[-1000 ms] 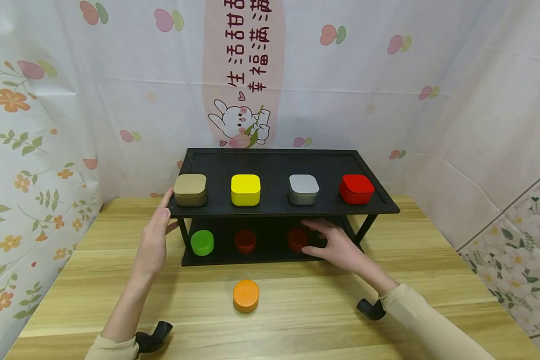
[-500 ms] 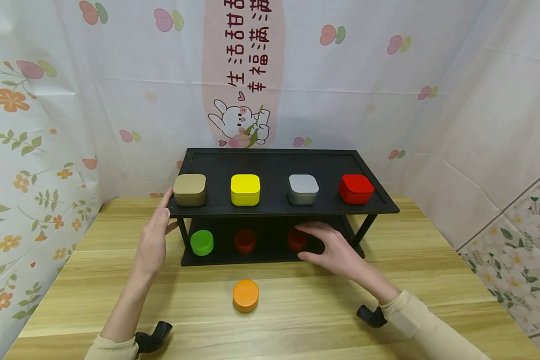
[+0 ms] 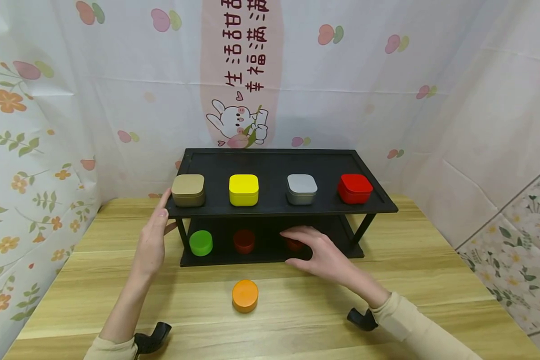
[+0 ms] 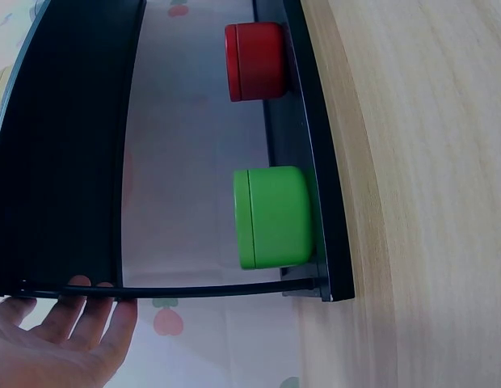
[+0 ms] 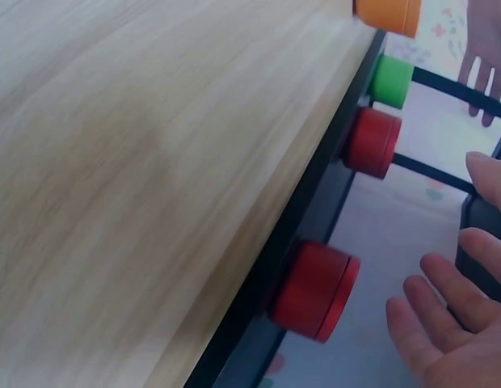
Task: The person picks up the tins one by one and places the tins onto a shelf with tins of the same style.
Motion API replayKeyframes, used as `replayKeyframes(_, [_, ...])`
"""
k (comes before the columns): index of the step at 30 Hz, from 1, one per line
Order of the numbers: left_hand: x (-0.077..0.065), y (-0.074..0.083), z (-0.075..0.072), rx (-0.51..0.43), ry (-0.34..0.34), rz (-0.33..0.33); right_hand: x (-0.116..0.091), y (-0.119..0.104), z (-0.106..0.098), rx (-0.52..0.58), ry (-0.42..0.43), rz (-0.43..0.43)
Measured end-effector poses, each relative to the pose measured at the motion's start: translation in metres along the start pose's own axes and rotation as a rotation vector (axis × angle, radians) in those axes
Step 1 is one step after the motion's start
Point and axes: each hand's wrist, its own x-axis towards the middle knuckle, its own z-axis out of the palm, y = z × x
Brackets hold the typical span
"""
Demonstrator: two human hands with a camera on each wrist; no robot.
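Observation:
My left hand (image 3: pixel 152 242) touches the left end of the black two-tier shelf (image 3: pixel 270 214), its fingers fairly straight against the top board's corner and side. In the left wrist view those fingertips (image 4: pixel 97 303) meet the side rail. My right hand (image 3: pixel 321 255) is at the front of the lower tier with thumb and fingers spread, nothing between them. It partly covers the right-hand red round tin (image 3: pixel 295 244) in the head view; in the right wrist view this red tin (image 5: pixel 315 291) stands apart from the fingers. Another red tin (image 3: pixel 244 242) and a green tin (image 3: pixel 201 243) stand to its left.
On the top board are a tan square tin (image 3: pixel 188 190), a yellow one (image 3: pixel 244 190), a silver one (image 3: pixel 302 189) and a red one (image 3: pixel 355 189). An orange round tin (image 3: pixel 245 296) sits on the wooden table (image 3: pixel 279 330) before the shelf.
My right hand has shifted left along the lower tier, now covering more of the right-hand red tin. The left hand keeps its place at the shelf's end.

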Motion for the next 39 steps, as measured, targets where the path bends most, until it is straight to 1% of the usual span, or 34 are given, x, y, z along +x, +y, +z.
replayKeyframes(8, [0.000,0.000,-0.001,-0.001,-0.001,0.003,0.006,-0.011,0.008,0.022,-0.052,-0.041])
replayKeyframes(14, [0.000,0.000,0.000,-0.005,-0.002,0.005,0.009,-0.017,0.012,0.017,-0.072,-0.075])
replayKeyframes(23, [0.000,0.000,-0.001,-0.006,-0.005,0.011,0.013,-0.029,0.023,0.041,-0.117,-0.120])
replayKeyframes(32, [0.000,0.000,0.000,-0.019,-0.002,0.015,0.017,-0.042,0.033,0.065,-0.203,-0.106])
replayKeyframes(39, [0.000,0.000,-0.001,-0.006,-0.004,0.011,0.019,-0.051,0.041,0.069,-0.266,-0.099])
